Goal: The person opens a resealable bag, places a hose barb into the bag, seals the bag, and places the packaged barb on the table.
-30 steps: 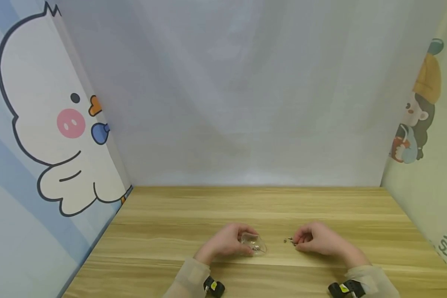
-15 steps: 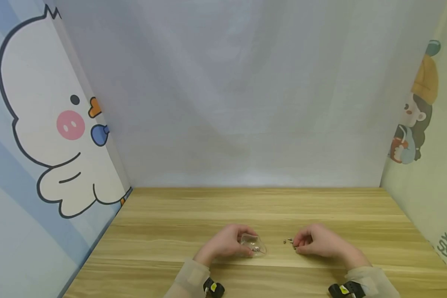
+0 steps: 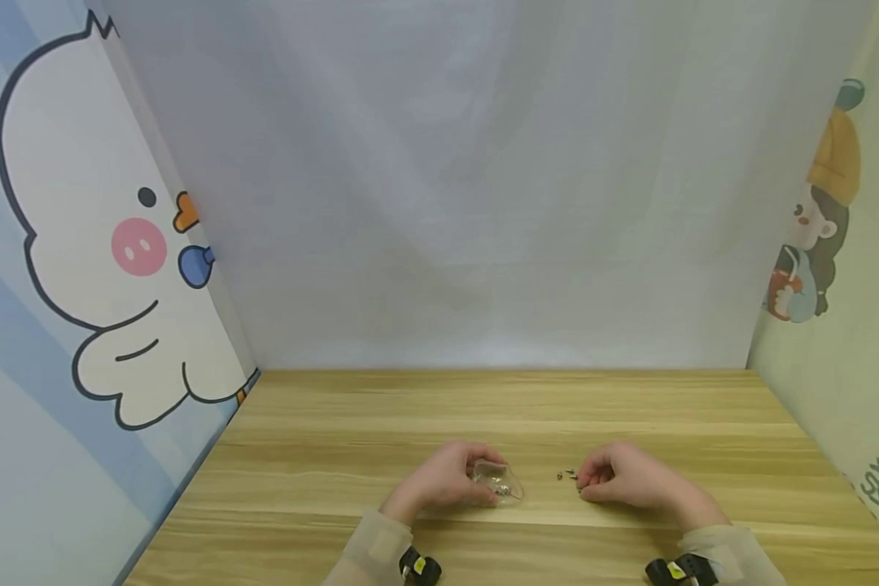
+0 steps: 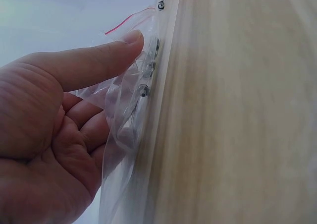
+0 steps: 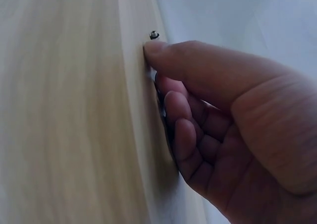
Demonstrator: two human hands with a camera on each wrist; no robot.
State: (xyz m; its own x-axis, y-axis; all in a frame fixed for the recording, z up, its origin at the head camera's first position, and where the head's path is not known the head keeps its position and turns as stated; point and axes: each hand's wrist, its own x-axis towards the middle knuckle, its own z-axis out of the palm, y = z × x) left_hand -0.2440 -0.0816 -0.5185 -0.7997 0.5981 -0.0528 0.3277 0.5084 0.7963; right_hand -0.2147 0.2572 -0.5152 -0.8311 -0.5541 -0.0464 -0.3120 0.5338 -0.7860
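A clear plastic zip bag (image 3: 509,480) with a red line at its mouth lies on the tabletop. My left hand (image 3: 454,476) grips its left side, thumb over the plastic. Several small metal screws (image 4: 143,90) show through the bag in the left wrist view. Across from the bag's mouth, my right hand (image 3: 623,474) is down at the wood with thumb and fingers curled. A few loose small metal screws (image 3: 571,474) lie right at its fingertips; one loose screw (image 5: 154,34) stands beyond the thumb in the right wrist view. I cannot tell whether the fingers pinch a screw.
The light wood table (image 3: 337,423) meets a pale grey curtain (image 3: 483,244) at its back edge. A cartoon-printed panel (image 3: 66,203) borders the left side, another printed panel (image 3: 835,366) the right. Each wrist bears a small black camera (image 3: 420,567).
The right fingertips shift very slightly over the loose screws, which stay where they lie. The left hand and the bag hold nearly still. The head view tips a little.
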